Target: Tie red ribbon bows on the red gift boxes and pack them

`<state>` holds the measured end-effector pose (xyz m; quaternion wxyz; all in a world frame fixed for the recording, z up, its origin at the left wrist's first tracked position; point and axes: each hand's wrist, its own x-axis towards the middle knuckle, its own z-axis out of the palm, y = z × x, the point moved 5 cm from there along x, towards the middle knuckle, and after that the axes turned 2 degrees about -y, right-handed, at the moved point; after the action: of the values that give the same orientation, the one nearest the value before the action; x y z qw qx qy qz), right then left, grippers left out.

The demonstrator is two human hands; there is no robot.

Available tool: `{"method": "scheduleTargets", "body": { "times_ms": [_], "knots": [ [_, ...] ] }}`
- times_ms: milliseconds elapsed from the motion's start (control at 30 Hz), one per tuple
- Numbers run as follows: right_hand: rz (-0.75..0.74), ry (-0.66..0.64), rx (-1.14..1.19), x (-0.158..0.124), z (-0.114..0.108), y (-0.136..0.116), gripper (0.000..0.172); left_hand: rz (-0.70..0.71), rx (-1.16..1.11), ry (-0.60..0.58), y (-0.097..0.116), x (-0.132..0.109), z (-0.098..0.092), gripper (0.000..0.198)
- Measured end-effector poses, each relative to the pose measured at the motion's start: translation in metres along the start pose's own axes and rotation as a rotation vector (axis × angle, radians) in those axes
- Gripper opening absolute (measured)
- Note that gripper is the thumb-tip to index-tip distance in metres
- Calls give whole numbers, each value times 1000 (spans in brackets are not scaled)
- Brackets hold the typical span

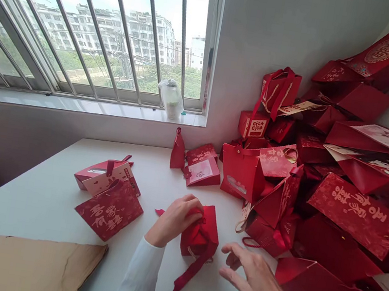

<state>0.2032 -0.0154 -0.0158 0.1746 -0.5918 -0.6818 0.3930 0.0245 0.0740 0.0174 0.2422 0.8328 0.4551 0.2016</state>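
Observation:
A small red gift box [215, 222] stands on the white table in front of me, with a dark red ribbon [192, 274] trailing from its top down the near side. At the top left of the box, my left hand [178, 216] is closed on the ribbon, its fingertips partly hidden in the red folds. Just right of the box hovers my right hand [248, 272], fingers apart and holding nothing. A bit of twisted cord shows at the lower edge of the box.
A large heap of red gift boxes [355, 205] fills the right side. Several red boxes [110, 211] lie at left, and a small pouch-shaped box [178, 150] stands behind. Cardboard [14, 259] covers the near left. A plastic-wrapped cup [172, 100] sits on the barred window's sill.

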Motion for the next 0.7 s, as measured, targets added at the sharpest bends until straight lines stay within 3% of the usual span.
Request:
{"method": "scheduleTargets", "body": {
  "times_ms": [200, 333, 400, 500, 700],
  "knots": [
    [-58, 216, 69, 34, 15, -12, 48, -394, 298, 52, -5, -28, -9, 23],
    [-222, 424, -10, 49, 8, -28, 37, -467, 238, -86, 0, -52, -13, 28],
    [-354, 400, -27, 54, 7, -38, 30, -426, 152, -125, 2, -58, -13, 28],
    [-500, 294, -49, 60, 10, -50, 34, -386, 69, -79, 1, -61, -15, 27],
    [-520, 252, -183, 69, 13, -61, 14, -392, 48, -11, -5, -59, -12, 24]
  ]
}}
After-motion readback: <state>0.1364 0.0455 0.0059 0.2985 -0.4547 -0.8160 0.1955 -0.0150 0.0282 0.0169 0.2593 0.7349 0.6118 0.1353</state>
